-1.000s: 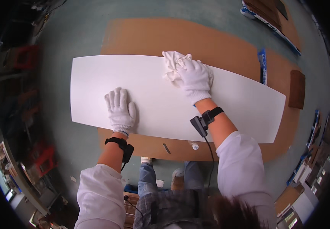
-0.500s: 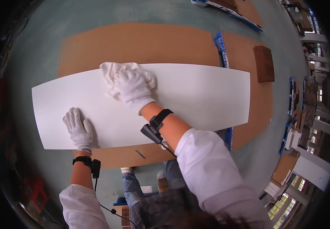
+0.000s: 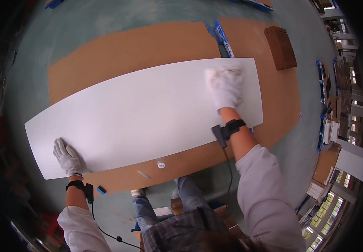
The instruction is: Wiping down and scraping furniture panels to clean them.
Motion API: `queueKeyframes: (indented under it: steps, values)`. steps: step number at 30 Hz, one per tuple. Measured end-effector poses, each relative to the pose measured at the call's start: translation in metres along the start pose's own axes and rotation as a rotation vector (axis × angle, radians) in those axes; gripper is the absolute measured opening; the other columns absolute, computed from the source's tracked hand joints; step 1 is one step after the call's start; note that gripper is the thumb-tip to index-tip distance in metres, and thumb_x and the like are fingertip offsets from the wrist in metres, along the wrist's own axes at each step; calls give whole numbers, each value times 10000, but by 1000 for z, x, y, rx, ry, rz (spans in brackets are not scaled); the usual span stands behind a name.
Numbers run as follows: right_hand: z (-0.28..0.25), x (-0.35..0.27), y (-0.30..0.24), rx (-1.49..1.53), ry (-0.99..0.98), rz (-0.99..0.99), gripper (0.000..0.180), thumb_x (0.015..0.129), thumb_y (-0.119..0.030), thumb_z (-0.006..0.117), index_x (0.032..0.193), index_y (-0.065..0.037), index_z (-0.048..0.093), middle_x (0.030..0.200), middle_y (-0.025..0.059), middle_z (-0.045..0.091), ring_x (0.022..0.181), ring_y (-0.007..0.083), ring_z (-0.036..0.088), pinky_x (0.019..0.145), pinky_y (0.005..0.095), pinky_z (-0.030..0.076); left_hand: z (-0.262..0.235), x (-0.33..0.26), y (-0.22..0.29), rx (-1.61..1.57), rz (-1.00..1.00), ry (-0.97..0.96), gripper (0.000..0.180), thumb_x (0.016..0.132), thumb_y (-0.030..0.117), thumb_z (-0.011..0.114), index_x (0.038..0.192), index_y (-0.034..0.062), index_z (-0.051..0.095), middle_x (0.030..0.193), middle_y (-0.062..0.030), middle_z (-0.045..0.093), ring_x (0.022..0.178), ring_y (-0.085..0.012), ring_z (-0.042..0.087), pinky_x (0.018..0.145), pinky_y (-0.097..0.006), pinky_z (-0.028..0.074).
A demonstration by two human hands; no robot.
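Observation:
A long white panel (image 3: 143,109) lies flat across brown boards in front of me. My right hand (image 3: 226,91), in a white glove, presses a white cloth (image 3: 219,74) onto the panel near its right end; motion blurs both. Flat on the panel's left end rests my left hand (image 3: 66,157), gloved too, its fingers stretched out and nothing in it.
Beneath the panel are brown boards (image 3: 135,48). A dark brown box-like block (image 3: 280,47) stands at the far right. Near the panel's front edge are a small white round container (image 3: 161,165), a thin flat strip (image 3: 144,174) and a small blue block (image 3: 101,190).
My right hand has swept the cloth from the panel's middle to its right end. My left hand stays flat near the left end. The view has shifted and turned slightly.

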State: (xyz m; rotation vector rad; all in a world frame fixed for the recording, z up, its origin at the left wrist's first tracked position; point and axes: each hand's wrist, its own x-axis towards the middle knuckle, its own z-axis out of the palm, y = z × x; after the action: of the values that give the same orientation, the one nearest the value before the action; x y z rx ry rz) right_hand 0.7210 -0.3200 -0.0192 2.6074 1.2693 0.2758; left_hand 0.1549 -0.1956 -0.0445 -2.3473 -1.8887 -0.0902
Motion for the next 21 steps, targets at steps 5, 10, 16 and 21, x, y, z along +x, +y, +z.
queueKeyframes:
  steps: [5, 10, 16, 21]
  values:
    - [-6, -61, -131, 713, 310, -556, 195, 751, -253, 617, 882, -111, 633, 887, 64, 610, 844, 243, 610, 700, 401, 492, -1, 2, 155, -28, -32, -19, 482, 909, 281, 472, 1311, 20, 425, 1356, -215, 428, 1229, -407, 389, 1054, -512, 289]
    - [12, -6, -27, 434, 245, -383, 216, 806, -273, 595, 983, -151, 615, 1008, 43, 568, 960, 250, 552, 819, 415, 458, -40, 4, 311, -251, 262, -79, 526, 866, 309, 535, 1299, 29, 427, 1348, -197, 419, 1271, -397, 343, 1106, -553, 185]
    - [25, 20, 139, 202, -113, 176, 352, 796, -364, 625, 1087, -166, 635, 1167, 48, 565, 1050, 257, 565, 843, 418, 496, -34, -10, 336, -172, 218, -16, 573, 892, 347, 483, 1342, 5, 385, 1400, -208, 367, 1336, -406, 267, 1138, -566, 112]
    - [-24, -9, 110, 152, -414, -135, 336, 805, -376, 634, 1038, -133, 640, 1151, 107, 565, 1032, 280, 579, 818, 417, 511, -42, -8, 349, -184, 217, -82, 573, 887, 323, 485, 1350, 4, 381, 1405, -218, 361, 1331, -416, 273, 1139, -550, 122]
